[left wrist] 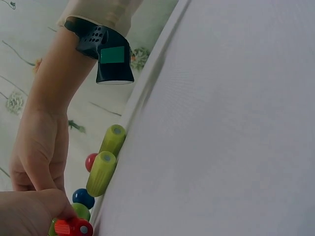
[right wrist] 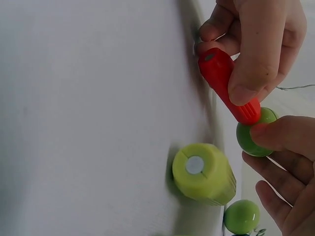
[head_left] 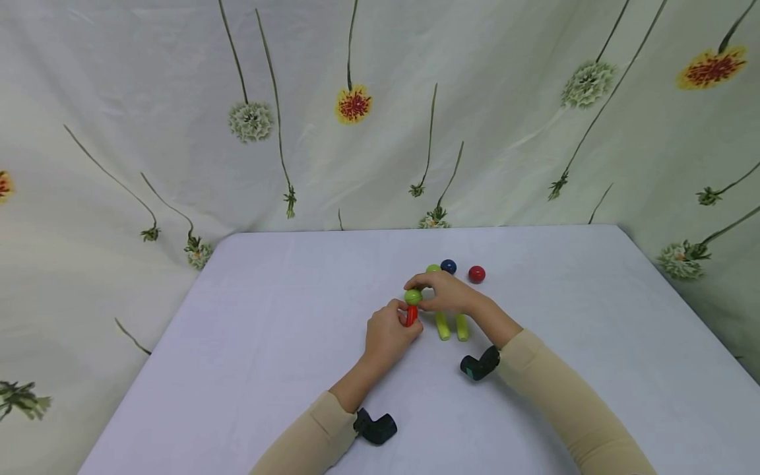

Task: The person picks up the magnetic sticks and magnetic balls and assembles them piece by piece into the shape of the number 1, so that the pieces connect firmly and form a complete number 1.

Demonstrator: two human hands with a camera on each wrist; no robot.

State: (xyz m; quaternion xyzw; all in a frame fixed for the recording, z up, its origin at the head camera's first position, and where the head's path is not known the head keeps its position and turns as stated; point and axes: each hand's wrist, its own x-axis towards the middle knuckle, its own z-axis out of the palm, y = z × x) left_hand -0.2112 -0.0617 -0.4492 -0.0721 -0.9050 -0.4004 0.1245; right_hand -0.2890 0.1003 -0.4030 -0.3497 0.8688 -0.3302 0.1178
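Note:
My left hand (head_left: 388, 336) grips a short red stick (right wrist: 224, 83), ribbed, with a grey disc in its end. In the right wrist view its thumb lies along the stick. My right hand (head_left: 448, 292) pinches a light green ball (head_left: 413, 297) between thumb and fingers. The ball touches the far end of the red stick, above it in the head view. Just right of the hands, two yellow-green sticks (head_left: 462, 327) lie side by side on the table, one partly behind the right hand in the head view.
Beyond the right hand sit a second green ball (head_left: 433, 268), a dark blue ball (head_left: 448, 266) and a red ball (head_left: 477, 274). A white cloth covers the table (head_left: 267, 330). A flower-print curtain (head_left: 380, 165) hangs behind. Each wrist carries a black camera (head_left: 377, 429).

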